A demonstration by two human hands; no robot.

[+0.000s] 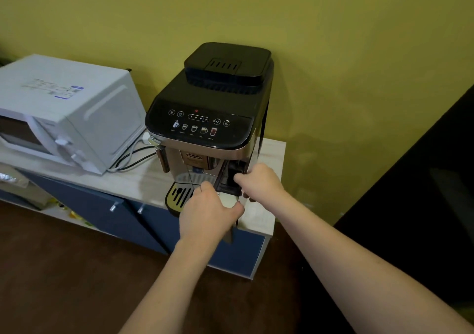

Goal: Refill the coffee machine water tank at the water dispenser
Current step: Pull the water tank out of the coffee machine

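Note:
A black and bronze coffee machine (213, 108) stands on a light wooden counter (272, 154) against the yellow wall. Its water tank (232, 177) sits at the machine's front right, dark and partly drawn forward. My right hand (259, 181) grips the tank's upper front edge with curled fingers. My left hand (207, 213) is closed around the tank's lower front, where a pale panel (228, 200) shows between thumb and fingers. Most of the tank is hidden by both hands. No water dispenser is in view.
A white microwave (64, 113) stands left of the machine, with cables (133, 159) trailing between them. The drip tray (179, 195) juts out at the front. Blue cabinet doors (112, 218) lie below the counter. A dark panel (423, 192) rises at right.

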